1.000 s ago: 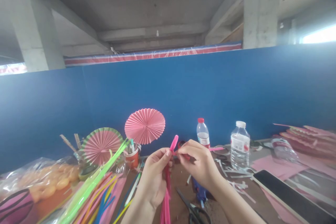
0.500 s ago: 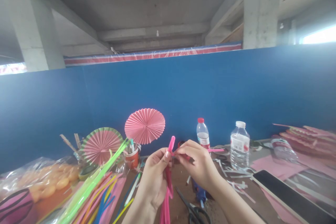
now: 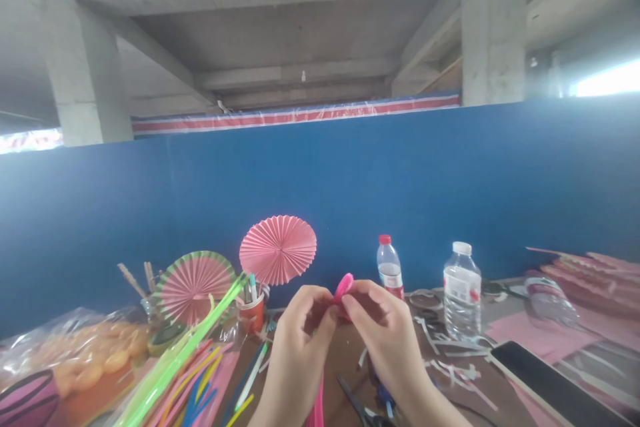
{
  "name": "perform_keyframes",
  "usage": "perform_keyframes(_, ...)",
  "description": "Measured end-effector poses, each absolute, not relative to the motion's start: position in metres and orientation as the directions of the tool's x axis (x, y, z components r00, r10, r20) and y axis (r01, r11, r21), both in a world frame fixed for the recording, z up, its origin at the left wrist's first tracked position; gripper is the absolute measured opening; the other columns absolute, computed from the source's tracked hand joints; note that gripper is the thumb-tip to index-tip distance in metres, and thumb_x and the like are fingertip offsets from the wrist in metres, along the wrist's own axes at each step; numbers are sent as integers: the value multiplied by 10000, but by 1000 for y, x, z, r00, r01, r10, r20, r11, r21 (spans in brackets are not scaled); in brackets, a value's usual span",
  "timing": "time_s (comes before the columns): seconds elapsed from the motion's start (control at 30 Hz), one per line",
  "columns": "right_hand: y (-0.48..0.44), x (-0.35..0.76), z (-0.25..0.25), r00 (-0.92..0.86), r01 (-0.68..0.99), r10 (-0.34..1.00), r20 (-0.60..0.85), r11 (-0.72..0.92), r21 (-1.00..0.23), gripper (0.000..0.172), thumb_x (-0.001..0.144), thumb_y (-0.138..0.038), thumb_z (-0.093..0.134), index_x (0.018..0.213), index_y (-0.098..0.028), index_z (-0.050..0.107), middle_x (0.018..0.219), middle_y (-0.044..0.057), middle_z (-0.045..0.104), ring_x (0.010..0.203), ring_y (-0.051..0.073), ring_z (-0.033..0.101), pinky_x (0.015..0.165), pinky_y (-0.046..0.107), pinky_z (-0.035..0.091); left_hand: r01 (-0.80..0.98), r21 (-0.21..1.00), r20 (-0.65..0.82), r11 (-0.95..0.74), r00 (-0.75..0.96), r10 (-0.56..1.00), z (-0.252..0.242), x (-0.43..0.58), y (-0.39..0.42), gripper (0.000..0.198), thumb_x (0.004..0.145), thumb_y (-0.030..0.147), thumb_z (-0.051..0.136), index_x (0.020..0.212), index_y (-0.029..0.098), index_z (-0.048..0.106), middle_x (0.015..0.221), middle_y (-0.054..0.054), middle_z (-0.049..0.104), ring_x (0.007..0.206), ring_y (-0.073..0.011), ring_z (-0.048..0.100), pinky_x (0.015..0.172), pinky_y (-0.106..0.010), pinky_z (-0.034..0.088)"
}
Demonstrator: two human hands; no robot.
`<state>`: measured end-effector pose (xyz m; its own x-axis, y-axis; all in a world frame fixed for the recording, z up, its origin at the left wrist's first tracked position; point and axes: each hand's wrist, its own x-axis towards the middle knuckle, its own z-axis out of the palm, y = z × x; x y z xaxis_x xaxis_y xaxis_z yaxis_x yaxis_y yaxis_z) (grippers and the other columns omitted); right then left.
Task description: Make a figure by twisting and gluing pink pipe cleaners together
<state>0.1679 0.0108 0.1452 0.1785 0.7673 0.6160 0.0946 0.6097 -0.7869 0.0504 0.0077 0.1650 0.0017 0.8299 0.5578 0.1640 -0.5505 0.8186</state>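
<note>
Pink strip (image 3: 343,285) held in left hand (image 3: 299,343) and right hand (image 3: 386,340) grip, scissors (image 3: 356,403) beneath, bottle (image 3: 390,271) nearby.

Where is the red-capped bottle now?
In the head view, right of centre, the red-capped bottle stands by the blue wall, between the pink paper fan and the white-capped bottle.

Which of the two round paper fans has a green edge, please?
The left, lower fan has the green rim; the other fan, standing higher above the red cup, is pink all over.
</note>
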Motion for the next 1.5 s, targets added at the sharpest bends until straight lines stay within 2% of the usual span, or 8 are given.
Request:
perform_keyframes(0.17,6,165,150,190,148,765,615,597,-789,126,787,-233,529,773,-169,636,661,21,642,598,164,602,543,235,479,109,842,525,-529,60,849,174,50,-3,132,726,203,617,833,178,691,733,-43,672,655,-183,609,622,-240,465)
perform_keyframes(0.47,7,168,148,215,109,753,623,615,-781,104,782,-232,513,761,-178,600,656,10,600,590,152,569,517,228,453,-23,889,456,-457,-48,889,167,54,5,61,624,138,695,673,173,707,532,-3,631,472,-139,557,507,-221,463)
perform_keyframes(0.53,6,166,150,236,105,754,613,608,-787,103,777,-226,510,761,-175,598,646,9,598,585,153,572,528,234,464,23,868,497,-496,-67,865,167,55,3,90,627,135,692,700,183,714,544,-5,638,445,-129,536,484,-216,450)
perform_keyframes(0.77,6,165,151,298,151,726,619,605,-782,102,729,-170,503,682,-179,593,618,9,622,564,156,594,530,236,486,158,824,556,-544,-43,830,168,56,-3,126,642,126,677,735,193,731,707,-44,710,644,-196,649,610,-237,486)
perform_keyframes(0.97,7,169,152,287,186,742,605,577,-795,132,709,-160,504,610,-187,586,553,0,602,536,156,569,503,238,460,-86,884,445,-459,-141,884,166,57,3,88,581,159,736,654,146,690,595,-34,687,556,-157,624,534,-207,494)
perform_keyframes(1.23,8,168,151,205,-49,797,568,588,-808,129,727,-160,525,616,-178,589,550,-15,564,547,138,529,516,233,435,-412,864,294,-289,-52,954,158,55,12,203,552,195,779,706,153,654,618,-5,681,543,-129,628,545,-203,507)
perform_keyframes(1.37,8,170,151,170,-204,824,540,566,-799,85,708,-139,574,645,-169,624,573,-21,572,554,116,516,533,214,428,-133,888,428,-440,-113,897,159,54,10,108,594,175,733,681,154,671,601,-18,675,539,-145,615,493,-198,486)
perform_keyframes(1.5,9,172,151,78,-440,842,534,509,-739,46,719,-204,637,691,-168,645,647,-13,600,609,106,534,591,201,447,136,818,575,-559,-128,808,160,53,5,44,621,134,685,636,175,684,535,15,621,445,-115,532,404,-183,419)
